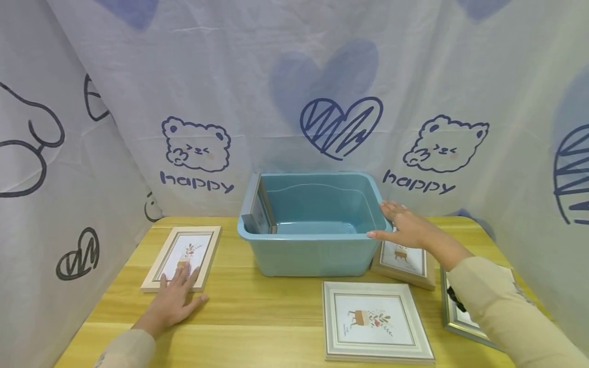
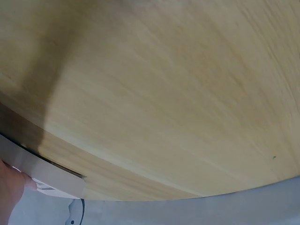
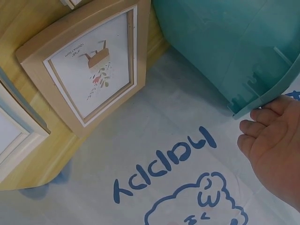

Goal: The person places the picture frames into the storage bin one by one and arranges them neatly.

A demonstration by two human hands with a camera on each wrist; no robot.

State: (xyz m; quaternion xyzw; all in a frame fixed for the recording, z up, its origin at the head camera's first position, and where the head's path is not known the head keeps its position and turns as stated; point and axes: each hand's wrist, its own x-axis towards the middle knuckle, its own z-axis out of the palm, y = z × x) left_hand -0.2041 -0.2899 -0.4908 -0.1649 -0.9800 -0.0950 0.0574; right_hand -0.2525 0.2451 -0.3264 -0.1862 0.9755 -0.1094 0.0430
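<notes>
My left hand (image 1: 175,301) lies with spread fingers on the lower part of a light wood picture frame (image 1: 212,250) at the table's left. In the left wrist view, a bit of that hand (image 2: 11,190) shows beside the frame's edge (image 2: 51,176). My right hand (image 1: 407,227) touches the right front corner of a blue plastic basin (image 1: 317,255), fingers along the right rim and thumb across the front rim. The right wrist view has this hand's fingers (image 3: 262,117) against the basin's rim (image 3: 262,101). Inside the basin, a picture frame (image 1: 259,212) stands against the left wall.
A white picture frame (image 1: 370,319) lies before the basin. A tan frame (image 1: 405,260) leans by the basin's right side, and a gold-edged frame (image 1: 469,317) is partly hidden under my right sleeve. A printed curtain (image 1: 276,102) hangs around the wooden table (image 1: 248,317).
</notes>
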